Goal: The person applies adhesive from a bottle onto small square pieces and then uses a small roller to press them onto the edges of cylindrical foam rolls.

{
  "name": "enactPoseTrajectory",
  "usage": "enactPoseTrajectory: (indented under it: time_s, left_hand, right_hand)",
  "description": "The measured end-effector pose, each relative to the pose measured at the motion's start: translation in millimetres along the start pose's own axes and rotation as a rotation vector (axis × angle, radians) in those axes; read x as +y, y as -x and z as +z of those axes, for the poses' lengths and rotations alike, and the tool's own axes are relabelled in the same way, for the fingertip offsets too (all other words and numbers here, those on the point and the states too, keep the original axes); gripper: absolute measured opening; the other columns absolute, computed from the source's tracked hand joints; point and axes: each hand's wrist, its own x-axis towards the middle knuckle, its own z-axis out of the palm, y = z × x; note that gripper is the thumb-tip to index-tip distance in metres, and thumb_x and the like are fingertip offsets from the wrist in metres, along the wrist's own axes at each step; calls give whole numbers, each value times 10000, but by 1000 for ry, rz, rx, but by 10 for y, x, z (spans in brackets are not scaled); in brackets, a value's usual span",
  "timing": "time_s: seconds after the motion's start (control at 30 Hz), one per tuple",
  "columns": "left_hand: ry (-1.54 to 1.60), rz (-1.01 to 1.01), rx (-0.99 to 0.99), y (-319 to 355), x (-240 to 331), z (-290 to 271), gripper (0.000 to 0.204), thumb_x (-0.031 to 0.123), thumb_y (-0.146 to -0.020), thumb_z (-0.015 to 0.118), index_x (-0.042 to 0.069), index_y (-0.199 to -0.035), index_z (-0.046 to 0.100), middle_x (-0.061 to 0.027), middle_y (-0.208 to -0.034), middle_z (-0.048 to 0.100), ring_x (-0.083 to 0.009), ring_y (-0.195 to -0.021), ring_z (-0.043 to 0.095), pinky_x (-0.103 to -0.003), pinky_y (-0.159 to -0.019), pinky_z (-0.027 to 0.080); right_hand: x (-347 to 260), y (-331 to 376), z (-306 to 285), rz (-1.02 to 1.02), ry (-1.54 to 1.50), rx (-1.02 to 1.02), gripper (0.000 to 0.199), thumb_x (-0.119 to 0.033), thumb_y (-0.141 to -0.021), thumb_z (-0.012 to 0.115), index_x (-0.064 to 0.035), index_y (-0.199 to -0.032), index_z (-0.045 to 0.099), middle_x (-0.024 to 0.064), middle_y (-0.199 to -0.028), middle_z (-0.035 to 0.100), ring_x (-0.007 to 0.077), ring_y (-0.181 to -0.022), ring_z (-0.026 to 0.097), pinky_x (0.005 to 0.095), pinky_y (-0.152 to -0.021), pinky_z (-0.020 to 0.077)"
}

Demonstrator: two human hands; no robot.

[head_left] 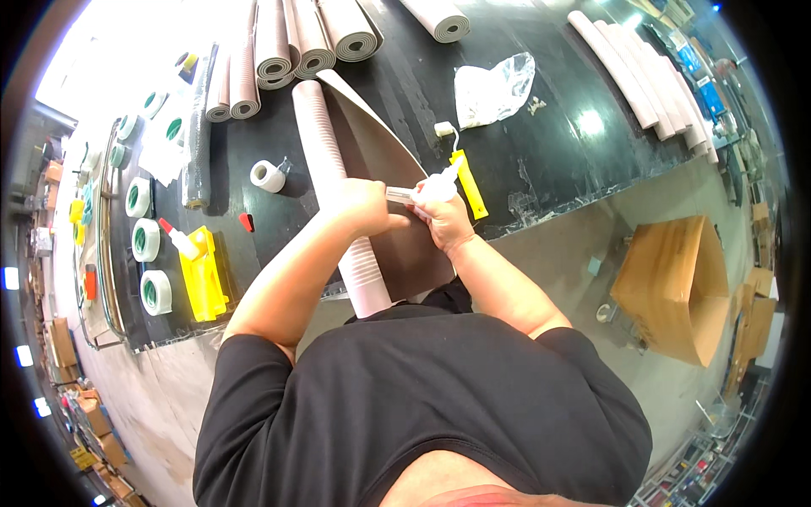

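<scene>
A pinkish-brown ribbed mat (317,135) lies partly rolled in front of me, its loose flap (380,139) spread to the right. My left hand (363,207) is closed above the roll, its thumb stretched to the right; what its fingers hold is hidden. Between the two hands shows a short silvery strip (400,195), too small to name. My right hand (446,221) is closed round a white squeeze bottle (439,186) over the flap's right edge. Just beyond it lies a small paint roller (470,186) with a yellow handle and white head.
Rolled mats (351,38) lie along the far side of the black table (557,152), with more pale rolls (625,72) at right. Tape rolls (145,241), a yellow tray (201,275) and a red-tipped bottle (179,239) stand left. A plastic bag (494,89) lies beyond; a cardboard box (667,283) is right.
</scene>
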Motion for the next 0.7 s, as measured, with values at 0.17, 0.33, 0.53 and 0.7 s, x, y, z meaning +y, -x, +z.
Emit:
enactPoseTrajectory:
  time_s: [0.17,0.33,0.53,0.7]
  left_hand:
    - [520,126,323,-379,-12,525,462,441,-821,718,36,-1042,708,-167,-959,719,-315,-930,681,-411,-851,517]
    - [870,148,459,-389,-44,632,227,226,-860,707,17,-948,728,-140,-883,714,-279,-925,657,-382,-904,474]
    - [788,197,503,-284,-45,584,178,218,-902,618,85,-930,733,-87,-831,721,-247,-829,678,-390,-1029,395]
    - [395,235,617,-135,-189,723,108,149,-885,581,102,-893,678,-73,-846,700,-233,-862,679,-387,-1003,413]
  right_hand:
    - [-50,15,98,9,-34,65,269,14,-846,667,-35,-1093,571,51,-965,605,140,-829,619,246,-739,500]
    - [-21,24,65,-12,-26,35,262,4,-850,662,-37,-1093,572,53,-951,621,145,-852,635,253,-768,509]
    - [11,12,83,-32,-8,50,233,-4,-851,664,-39,-1068,588,54,-940,635,145,-852,639,254,-766,505]
    - [-24,13,182,-4,87,25,224,-6,-847,677,-41,-1054,597,50,-940,634,147,-872,632,264,-786,498]
